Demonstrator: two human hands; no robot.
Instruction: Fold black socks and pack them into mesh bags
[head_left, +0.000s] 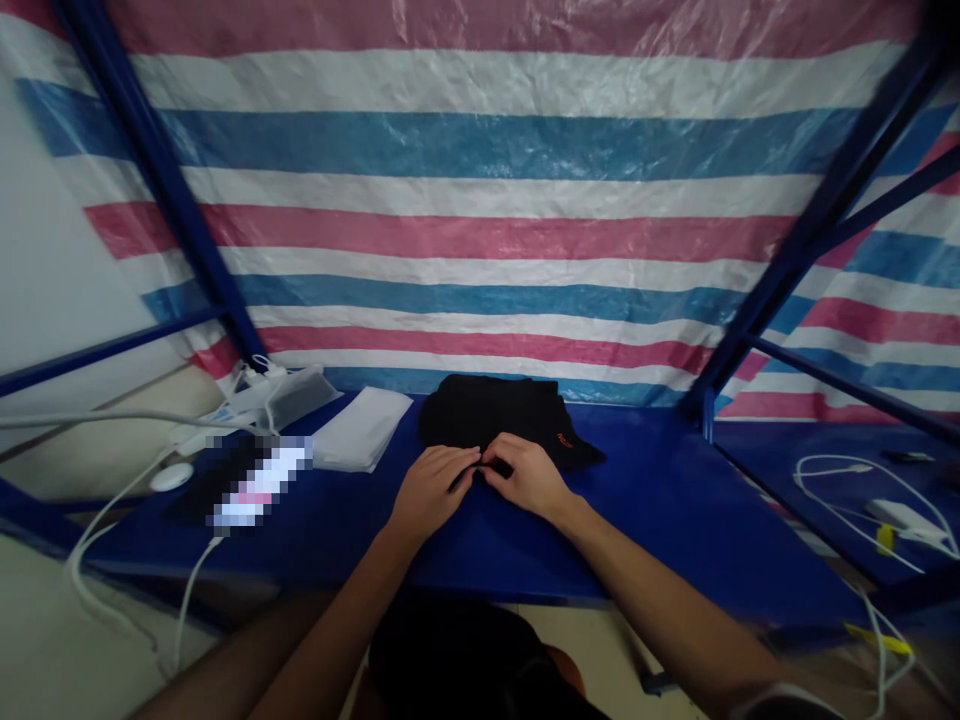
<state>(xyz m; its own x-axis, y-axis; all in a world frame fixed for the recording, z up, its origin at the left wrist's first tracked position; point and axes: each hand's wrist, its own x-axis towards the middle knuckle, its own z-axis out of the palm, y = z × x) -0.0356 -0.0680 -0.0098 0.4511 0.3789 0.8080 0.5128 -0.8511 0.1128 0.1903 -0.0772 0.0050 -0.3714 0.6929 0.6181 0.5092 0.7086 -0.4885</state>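
Observation:
A folded black garment [499, 410] lies on the blue tabletop [637, 530], with small red lettering near its right corner. At its near edge, my left hand [431, 490] is closed, thumb and fingers pinching the dark cloth. My right hand [531, 478] pinches the same edge just to the right, its fingertips almost meeting those of the left. The bit of cloth between the fingertips is mostly hidden. The exact kind of garment cannot be made out.
To the left lie a white stack of paper or tissues [364, 428], a blurred-out phone [262, 485] on a cable, a round white disc [172, 477] and a white power strip [247, 395]. Blue metal posts [787, 270] and a striped plastic sheet [480, 230] enclose the table. White cables [810, 490] lie right.

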